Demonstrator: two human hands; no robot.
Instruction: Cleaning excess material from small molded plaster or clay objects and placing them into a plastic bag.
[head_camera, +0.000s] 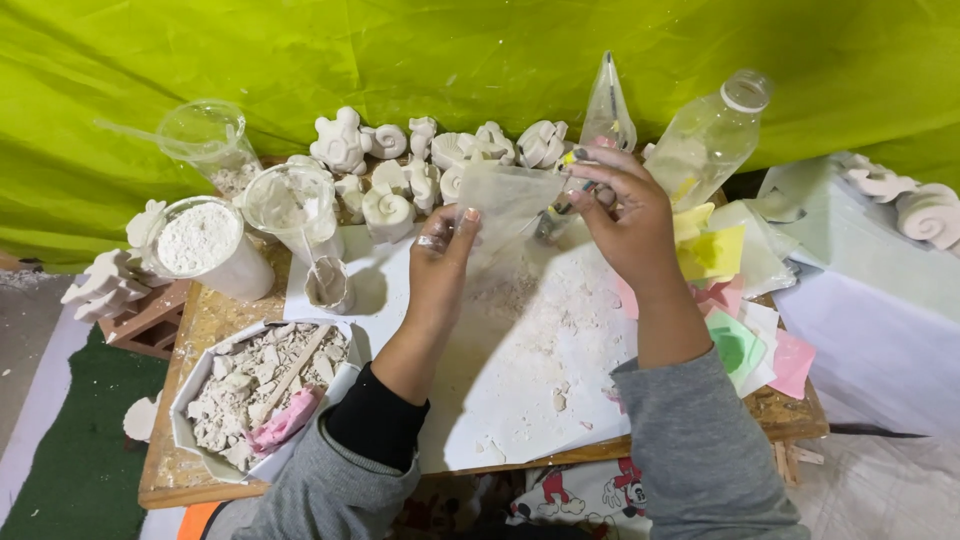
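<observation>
Both the left hand and right hand are pinching a clear bag above the dusty tabletop, near plaster figures.

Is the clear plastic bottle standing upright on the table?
No, the bottle leans at a slant behind the right hand, its white cap tipped to the right.

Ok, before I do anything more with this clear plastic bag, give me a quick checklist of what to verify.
1. Left hand grips the clear plastic bag: ok.
2. Right hand grips its other edge: ok.
3. Bag held above the white sheet: ok.
4. Bag mouth open: cannot tell.
5. Cup of white powder upright: ok.
6. Sheet free of crumbs: not ok, plaster bits lie scattered.
</observation>
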